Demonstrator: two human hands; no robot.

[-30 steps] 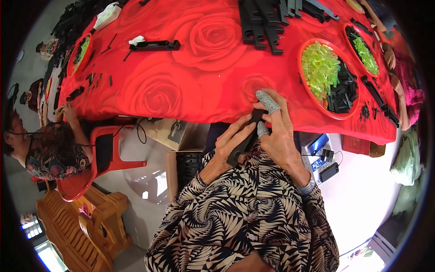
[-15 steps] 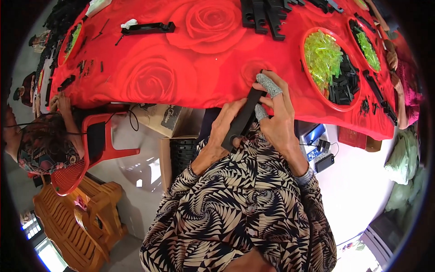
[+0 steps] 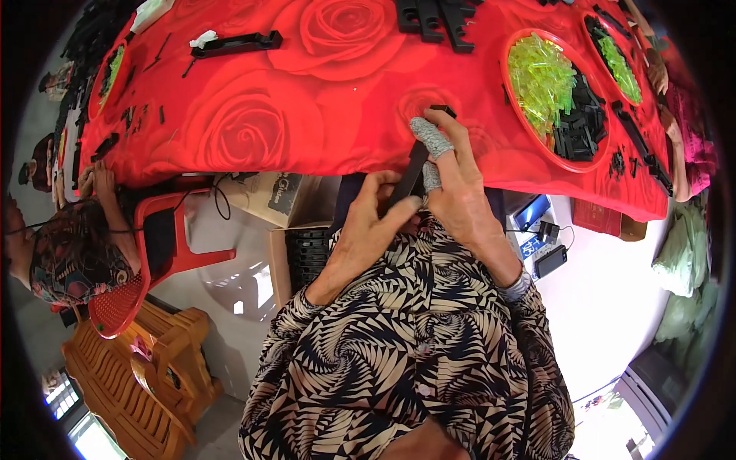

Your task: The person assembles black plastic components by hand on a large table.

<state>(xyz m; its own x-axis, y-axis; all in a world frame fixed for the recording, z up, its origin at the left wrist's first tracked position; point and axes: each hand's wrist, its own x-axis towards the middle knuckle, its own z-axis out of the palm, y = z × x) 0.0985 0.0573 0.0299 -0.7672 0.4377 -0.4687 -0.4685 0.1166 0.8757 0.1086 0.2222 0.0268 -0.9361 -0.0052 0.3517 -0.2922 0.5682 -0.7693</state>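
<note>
Close to my body, at the front edge of the table, a long narrow black plastic part (image 3: 415,167) slants up and to the right. My left hand (image 3: 360,234) is closed around its lower end, fingers on the far side and thumb across the top. Higher along the part, my right hand (image 3: 464,188) grips it, with the index finger bent over the upper end. Grey fabric covers wrap two digits of the right hand. The part's lower end is mostly hidden by the left hand.
The table has a red rose-patterned cloth (image 3: 322,115). At right, a red tray (image 3: 569,165) holds yellow-green clear pieces (image 3: 537,77) and black pieces (image 3: 579,126). Black parts (image 3: 437,19) lie at the far edge, another (image 3: 238,44) at left. A person sits left, near a red chair (image 3: 165,253).
My left hand has shifted up along the black part, its thumb now over the top. The right index finger has curled over the upper end. The view has moved slightly.
</note>
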